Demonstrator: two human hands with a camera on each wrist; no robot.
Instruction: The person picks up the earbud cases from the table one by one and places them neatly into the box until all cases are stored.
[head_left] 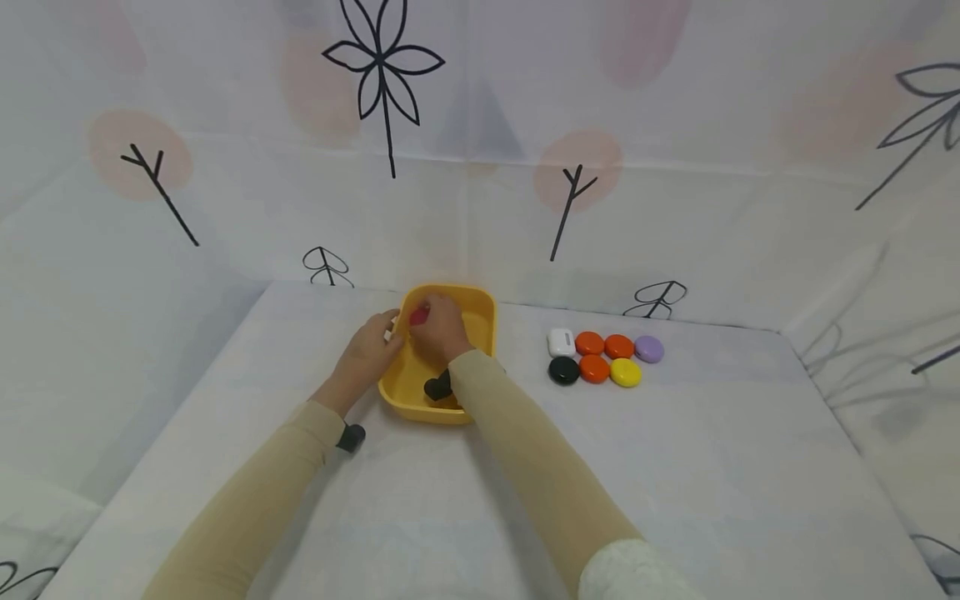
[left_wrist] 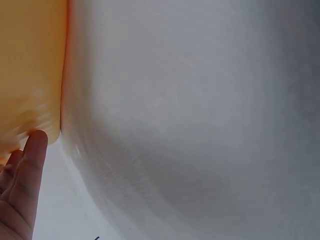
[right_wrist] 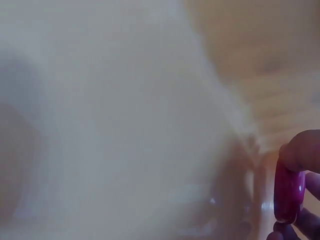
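Note:
Over the inside of a yellow plastic container (head_left: 483,321), my right hand (head_left: 441,327) pinches a glossy round pinkish-red disc (head_left: 419,317) between thumb and fingers. In the right wrist view the disc (right_wrist: 288,192) stands on edge, its thick rounded side showing. My left hand (head_left: 371,346) is at the container's left side. Its straight fingers (left_wrist: 31,170) lie against the outer wall in the left wrist view. Part of the container's floor is hidden under my right hand and sleeve.
Right of the container, two short rows hold a white case (head_left: 561,342), several orange-red discs (head_left: 594,368), a black disc (head_left: 564,370), a yellow disc (head_left: 626,372) and a purple disc (head_left: 649,349). A patterned cloth backdrop (head_left: 480,225) rises behind the white table (head_left: 712,467).

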